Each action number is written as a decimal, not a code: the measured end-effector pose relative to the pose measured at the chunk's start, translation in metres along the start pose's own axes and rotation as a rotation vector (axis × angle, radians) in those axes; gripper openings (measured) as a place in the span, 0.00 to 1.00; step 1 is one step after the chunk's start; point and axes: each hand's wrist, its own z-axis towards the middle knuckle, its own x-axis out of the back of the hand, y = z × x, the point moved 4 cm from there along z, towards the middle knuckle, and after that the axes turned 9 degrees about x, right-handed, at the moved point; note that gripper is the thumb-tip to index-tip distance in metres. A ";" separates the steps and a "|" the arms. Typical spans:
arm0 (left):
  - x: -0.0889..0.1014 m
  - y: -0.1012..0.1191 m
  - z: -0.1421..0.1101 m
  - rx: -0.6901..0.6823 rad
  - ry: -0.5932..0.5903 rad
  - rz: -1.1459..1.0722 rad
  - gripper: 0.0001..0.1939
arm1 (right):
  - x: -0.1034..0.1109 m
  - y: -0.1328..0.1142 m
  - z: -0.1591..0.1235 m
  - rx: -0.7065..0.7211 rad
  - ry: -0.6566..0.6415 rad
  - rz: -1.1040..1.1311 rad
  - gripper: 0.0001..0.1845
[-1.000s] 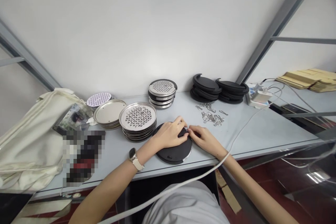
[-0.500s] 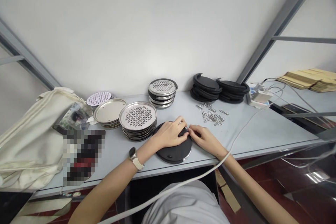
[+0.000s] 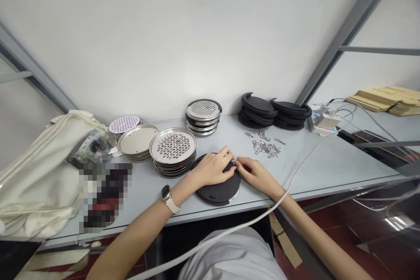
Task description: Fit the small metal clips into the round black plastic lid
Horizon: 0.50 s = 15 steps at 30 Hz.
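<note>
A black round disc with a thin metal rim showing lies near the table's front edge. My left hand lies over its top, fingers curled and gripping it, the thumb reaching toward the right edge. At that edge my right hand pinches a small metal clip, mostly hidden by the fingertips of both hands. Behind lie several loose metal clips. Left of the disc is a stack of round metal grater plates, toothed face up on top.
Plain metal discs are stacked at left, by a cream cloth bag. Farther back stand rimmed graters and black round holders. A white cable crosses over my right forearm from a power strip.
Both hands keep almost the same pose at the disc's edge. The view has shifted very slightly.
</note>
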 end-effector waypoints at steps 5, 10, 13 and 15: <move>0.000 0.000 0.000 0.004 -0.008 0.001 0.10 | 0.000 0.001 0.000 0.004 0.003 0.001 0.18; 0.000 0.000 0.000 -0.005 -0.006 0.011 0.11 | -0.001 0.001 0.000 0.008 0.002 -0.010 0.18; 0.000 0.000 0.000 0.002 -0.003 0.016 0.11 | 0.000 0.001 0.000 0.003 -0.001 -0.010 0.18; 0.000 0.000 0.000 0.000 -0.003 0.013 0.11 | 0.000 0.000 0.000 0.003 -0.002 -0.008 0.18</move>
